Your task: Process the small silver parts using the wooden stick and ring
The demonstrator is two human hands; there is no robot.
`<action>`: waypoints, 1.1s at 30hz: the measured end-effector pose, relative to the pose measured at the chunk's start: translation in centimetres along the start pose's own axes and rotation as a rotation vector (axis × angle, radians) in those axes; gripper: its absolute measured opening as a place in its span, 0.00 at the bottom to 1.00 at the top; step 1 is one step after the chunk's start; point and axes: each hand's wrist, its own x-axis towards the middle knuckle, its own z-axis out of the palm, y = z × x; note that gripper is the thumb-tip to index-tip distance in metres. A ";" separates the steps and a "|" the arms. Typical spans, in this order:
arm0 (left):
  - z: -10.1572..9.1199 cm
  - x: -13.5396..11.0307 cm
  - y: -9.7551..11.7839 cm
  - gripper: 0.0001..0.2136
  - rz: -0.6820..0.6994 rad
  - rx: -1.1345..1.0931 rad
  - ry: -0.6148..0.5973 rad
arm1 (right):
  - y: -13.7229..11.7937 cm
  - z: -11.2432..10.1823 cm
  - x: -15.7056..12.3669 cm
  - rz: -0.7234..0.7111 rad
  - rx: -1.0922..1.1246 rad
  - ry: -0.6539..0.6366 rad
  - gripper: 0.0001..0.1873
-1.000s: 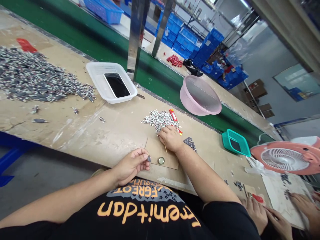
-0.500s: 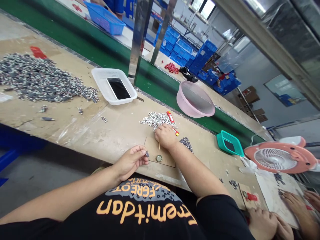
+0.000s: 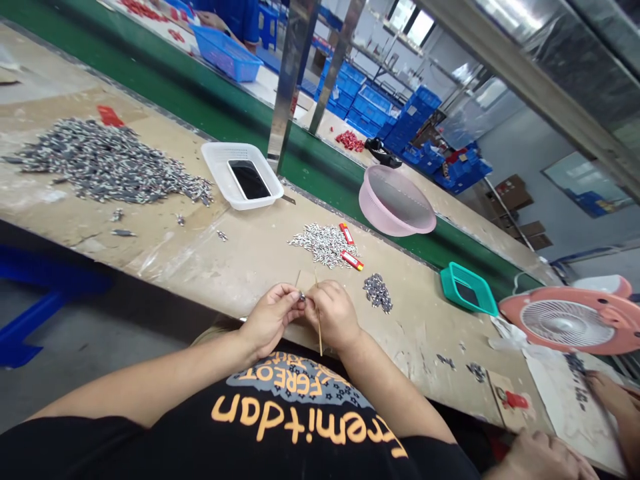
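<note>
My left hand pinches a small dark grey part between thumb and fingertips. Right beside it, my right hand grips a thin wooden stick, which points down toward my shirt. The fingertips of both hands meet at the small part; whether something tiny sits between the right fingertips cannot be made out. Just beyond the hands lies a heap of small white-and-dark pieces, with two red-and-yellow strips at its right side. A smaller heap of dark grey parts lies to the right.
On the left spreads a large heap of dark grey parts. A white tray holds a phone. Farther back are a pink basin and a green basket. An orange fan and a co-worker's hands are at right.
My right hand has come back from the white-and-dark heap to my left hand, still with the stick. The metal bottle cap on the board is now hidden. The view has shifted slightly.
</note>
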 end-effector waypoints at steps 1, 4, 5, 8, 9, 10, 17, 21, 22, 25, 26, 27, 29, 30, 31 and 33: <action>0.1 -0.1 -0.1 0.07 0.010 -0.001 0.005 | -0.1 -0.1 -0.1 0.000 -0.008 -0.004 0.07; 0.3 -0.3 -0.2 0.08 0.033 -0.011 0.026 | -0.4 -0.2 -0.3 0.011 -0.013 -0.002 0.07; 0.3 -0.4 -0.2 0.08 0.041 -0.012 0.032 | -0.5 -0.3 -0.3 0.017 -0.010 0.003 0.07; 0.4 -0.5 -0.2 0.08 0.070 -0.001 0.040 | -0.8 -0.4 -0.4 0.024 0.006 0.015 0.07; 0.4 -0.5 -0.2 0.08 0.081 0.007 0.040 | -0.9 -0.5 -0.4 0.024 0.012 0.018 0.07; 0.4 -0.6 -0.2 0.08 0.091 0.016 0.039 | -1.0 -0.5 -0.4 0.024 0.017 0.019 0.07; 0.1 -0.5 -0.3 0.09 0.133 0.093 0.035 | -1.4 -0.6 -0.4 0.055 0.027 0.011 0.07; -0.1 -0.6 -0.2 0.09 0.149 0.129 0.045 | -1.9 -0.6 -0.5 0.088 0.142 0.024 0.04; -0.1 -0.7 -0.1 0.10 0.148 0.134 0.040 | -2.0 -0.5 -0.6 0.107 0.196 0.038 0.03; -0.1 -0.9 0.1 0.11 0.163 0.167 0.029 | -2.3 0.0 -0.9 0.228 0.363 0.088 0.03; -0.1 -1.0 0.1 0.11 0.176 0.191 0.026 | -2.3 0.2 -1.0 0.283 0.412 0.103 0.03; -0.2 -1.0 0.2 0.11 0.190 0.219 0.026 | -2.3 0.4 -1.0 0.338 0.457 0.119 0.02; -0.3 -1.1 0.2 0.10 0.216 0.278 0.027 | -2.3 0.9 -1.1 0.421 0.529 0.147 0.02; -0.4 -1.1 0.2 0.10 0.223 0.302 0.025 | -2.3 1.0 -1.1 0.445 0.557 0.158 0.02; -0.4 -1.1 0.2 0.10 0.229 0.319 0.021 | -2.3 1.2 -1.0 0.463 0.581 0.165 0.02; -0.5 -1.2 0.0 0.10 0.242 0.329 0.003 | -2.4 1.4 -1.0 0.494 0.614 0.172 0.02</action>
